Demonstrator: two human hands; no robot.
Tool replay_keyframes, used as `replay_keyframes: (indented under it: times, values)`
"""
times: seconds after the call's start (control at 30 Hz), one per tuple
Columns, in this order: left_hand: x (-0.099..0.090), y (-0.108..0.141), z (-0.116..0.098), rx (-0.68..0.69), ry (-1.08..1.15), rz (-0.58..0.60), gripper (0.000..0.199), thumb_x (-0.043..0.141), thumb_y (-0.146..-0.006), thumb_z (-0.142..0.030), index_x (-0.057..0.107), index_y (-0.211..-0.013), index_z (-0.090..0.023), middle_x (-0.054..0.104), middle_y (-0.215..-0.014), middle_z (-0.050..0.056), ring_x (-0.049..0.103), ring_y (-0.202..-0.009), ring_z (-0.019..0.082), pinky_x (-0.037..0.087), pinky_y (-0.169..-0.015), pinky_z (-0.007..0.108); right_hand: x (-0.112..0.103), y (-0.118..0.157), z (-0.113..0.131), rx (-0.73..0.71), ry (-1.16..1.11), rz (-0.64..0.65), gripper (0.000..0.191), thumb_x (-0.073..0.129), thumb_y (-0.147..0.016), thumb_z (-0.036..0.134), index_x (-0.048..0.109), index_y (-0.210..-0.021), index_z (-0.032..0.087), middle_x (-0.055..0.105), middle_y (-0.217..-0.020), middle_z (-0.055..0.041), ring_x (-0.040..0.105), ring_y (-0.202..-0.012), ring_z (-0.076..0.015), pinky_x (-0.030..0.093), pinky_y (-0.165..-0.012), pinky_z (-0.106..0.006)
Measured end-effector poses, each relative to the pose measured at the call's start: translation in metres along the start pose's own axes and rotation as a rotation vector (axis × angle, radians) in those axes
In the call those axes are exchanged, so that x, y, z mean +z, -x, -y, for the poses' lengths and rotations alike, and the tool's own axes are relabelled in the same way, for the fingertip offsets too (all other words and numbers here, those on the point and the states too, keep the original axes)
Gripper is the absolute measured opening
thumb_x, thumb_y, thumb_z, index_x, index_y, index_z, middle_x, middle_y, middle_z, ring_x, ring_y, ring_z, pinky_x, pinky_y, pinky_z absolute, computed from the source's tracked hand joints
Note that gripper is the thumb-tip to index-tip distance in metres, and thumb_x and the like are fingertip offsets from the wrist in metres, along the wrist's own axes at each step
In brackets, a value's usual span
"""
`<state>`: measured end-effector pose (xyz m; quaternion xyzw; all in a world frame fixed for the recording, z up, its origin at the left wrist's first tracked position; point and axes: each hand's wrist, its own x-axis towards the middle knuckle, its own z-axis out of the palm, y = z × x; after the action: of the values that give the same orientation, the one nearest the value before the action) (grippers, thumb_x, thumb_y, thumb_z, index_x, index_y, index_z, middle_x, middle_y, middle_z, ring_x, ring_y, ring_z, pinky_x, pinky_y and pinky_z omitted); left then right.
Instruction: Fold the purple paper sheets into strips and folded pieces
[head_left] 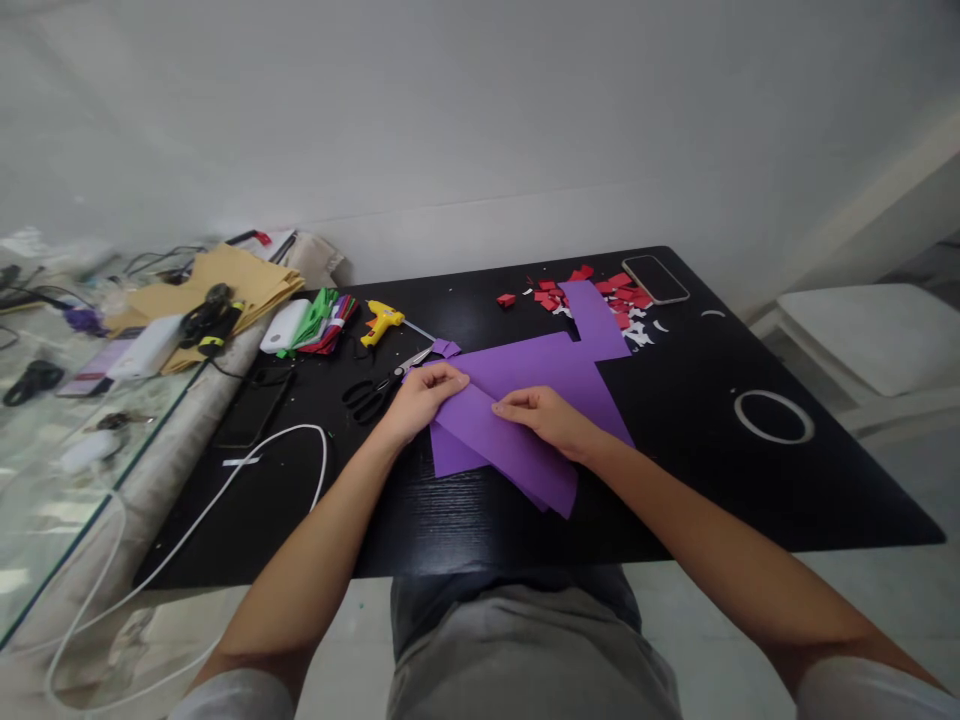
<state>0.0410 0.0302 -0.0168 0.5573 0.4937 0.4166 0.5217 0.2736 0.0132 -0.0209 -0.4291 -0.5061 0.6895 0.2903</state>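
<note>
Both hands hold a folded purple paper strip [517,450] above a larger purple sheet [540,370] on the black table. My left hand [421,400] pinches the strip's upper left end between thumb and fingers. Along its upper edge, my right hand [546,418] grips the strip with thumb and forefinger. The strip's lower right end hangs free, with its layers slightly apart. Another purple piece [592,312] lies at the sheet's upper right. Black-handled scissors [371,395] rest just left of my left hand, near a small purple scrap [447,348].
A yellow glue gun [382,322] lies behind the scissors. Red paper pieces [626,292] and white scraps sit near a phone [655,279] at the back right. A white ring [774,416] is at right; a white cable [324,455] crosses the left side.
</note>
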Motion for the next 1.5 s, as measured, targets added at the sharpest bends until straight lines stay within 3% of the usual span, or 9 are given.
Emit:
replay_keyframes:
  times: [0.2,0.37,0.43,0.5,0.57,0.63,1.1,1.5]
  values:
    - [-0.016,-0.004,-0.002,-0.038,0.063,-0.153,0.030,0.087,-0.071,-0.042,0.073,-0.075,-0.015,0.063,-0.067,-0.001,0.050,-0.057,0.009,0.033,-0.055,0.022,-0.009,-0.003,0.001,-0.001,0.087,-0.014,0.034,0.087,-0.072,0.051,0.082,-0.083,0.020,0.077,-0.084,-0.0028,0.064,-0.081,-0.0185,0.046,-0.080,-0.033]
    - [-0.013,-0.005,-0.005,-0.120,0.254,-0.221,0.038,0.084,-0.074,-0.050,0.072,-0.083,-0.015,0.065,-0.067,0.000,0.057,-0.057,0.011,0.043,-0.053,0.022,-0.010,-0.005,-0.001,-0.044,0.069,-0.107,0.032,0.084,-0.074,0.051,0.081,-0.083,0.021,0.077,-0.087,-0.0034,0.065,-0.083,-0.0198,0.047,-0.082,-0.034]
    - [-0.008,-0.003,-0.006,-0.180,0.292,-0.158,0.044,0.083,-0.075,-0.056,0.069,-0.081,-0.015,0.068,-0.068,0.002,0.062,-0.056,0.013,0.049,-0.053,0.024,-0.010,-0.007,-0.003,-0.109,0.033,-0.206,0.032,0.084,-0.074,0.052,0.081,-0.083,0.022,0.078,-0.090,-0.0036,0.066,-0.087,-0.0212,0.048,-0.085,-0.035]
    - [-0.001,0.001,-0.007,-0.215,0.225,-0.017,0.047,0.085,-0.074,-0.058,0.067,-0.074,-0.014,0.070,-0.067,0.005,0.063,-0.054,0.013,0.051,-0.052,0.025,-0.010,-0.009,-0.004,-0.165,-0.001,-0.290,0.033,0.084,-0.073,0.053,0.080,-0.084,0.022,0.078,-0.092,-0.0041,0.067,-0.090,-0.0223,0.049,-0.087,-0.036]
    - [0.008,0.005,-0.006,-0.197,0.122,0.112,0.045,0.089,-0.072,-0.053,0.067,-0.070,-0.014,0.070,-0.065,0.005,0.061,-0.051,0.011,0.049,-0.050,0.023,-0.010,-0.009,-0.005,-0.192,-0.024,-0.327,0.035,0.084,-0.073,0.054,0.079,-0.084,0.022,0.079,-0.092,-0.0046,0.067,-0.090,-0.0229,0.050,-0.089,-0.038]
    - [0.014,0.008,-0.005,-0.159,0.072,0.158,0.043,0.089,-0.074,-0.050,0.067,-0.070,-0.014,0.070,-0.064,0.004,0.060,-0.049,0.010,0.050,-0.051,0.022,-0.009,-0.009,-0.005,-0.195,-0.036,-0.329,0.035,0.084,-0.073,0.055,0.079,-0.084,0.022,0.079,-0.092,-0.0048,0.068,-0.089,-0.0229,0.050,-0.089,-0.038]
    - [0.012,0.004,0.005,-0.162,0.044,0.219,0.035,0.083,-0.087,-0.040,0.069,-0.073,-0.012,0.075,-0.067,0.007,0.069,-0.055,0.013,0.056,-0.057,0.023,-0.010,-0.010,-0.008,-0.141,-0.007,-0.340,0.037,0.088,-0.067,0.053,0.079,-0.083,0.021,0.079,-0.084,-0.0051,0.066,-0.077,-0.0208,0.049,-0.075,-0.036]
    - [0.011,0.004,0.006,-0.180,0.041,0.234,0.034,0.081,-0.089,-0.039,0.069,-0.074,-0.011,0.076,-0.068,0.008,0.071,-0.057,0.013,0.058,-0.058,0.024,-0.010,-0.011,-0.010,-0.147,0.012,-0.369,0.032,0.087,-0.070,0.049,0.079,-0.085,0.021,0.079,-0.086,-0.0056,0.068,-0.080,-0.0213,0.051,-0.079,-0.036]
